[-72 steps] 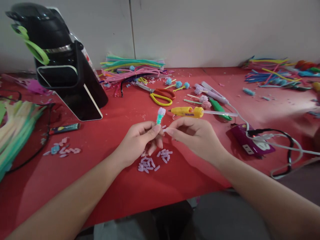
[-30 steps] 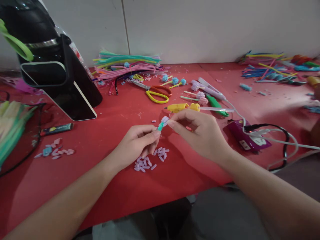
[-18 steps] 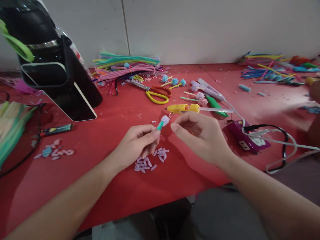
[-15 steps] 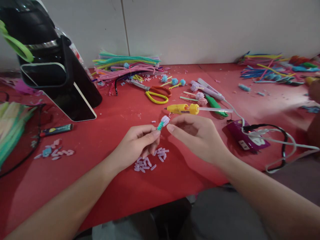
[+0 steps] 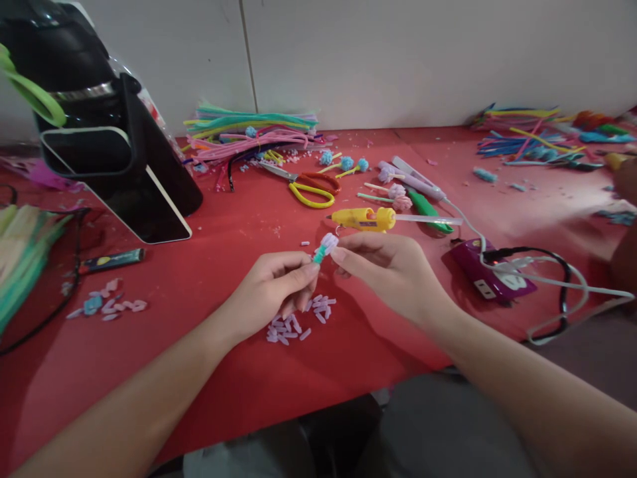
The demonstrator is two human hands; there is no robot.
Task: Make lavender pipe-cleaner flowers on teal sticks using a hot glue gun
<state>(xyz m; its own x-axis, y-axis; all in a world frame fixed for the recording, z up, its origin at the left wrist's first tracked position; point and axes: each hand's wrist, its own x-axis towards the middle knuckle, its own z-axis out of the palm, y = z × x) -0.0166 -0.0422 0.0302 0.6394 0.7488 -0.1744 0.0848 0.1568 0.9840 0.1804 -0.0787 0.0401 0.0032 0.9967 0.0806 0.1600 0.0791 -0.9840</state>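
Observation:
My left hand [image 5: 271, 292] pinches the teal stem of a small pipe-cleaner flower [image 5: 324, 245] with a pale lilac head, held just above the red table [image 5: 209, 372]. My right hand [image 5: 393, 269] is closed in a pinch, its fingertips touching the lilac head from the right. Whether it holds a small piece I cannot make out. A heap of short lilac pipe-cleaner bits [image 5: 298, 318] lies under my hands.
A yellow glue gun [image 5: 365, 218] lies just beyond my hands, with yellow-and-red scissors [image 5: 311, 186] and finished flowers [image 5: 393, 189] behind. A purple power strip [image 5: 492, 279] with cables sits right. A black stand [image 5: 114, 153] is at left; pipe-cleaner piles [image 5: 249, 126] line the back.
My right hand drew a little away from the flower head and came back to touch it. The left hand kept the stem nearly still.

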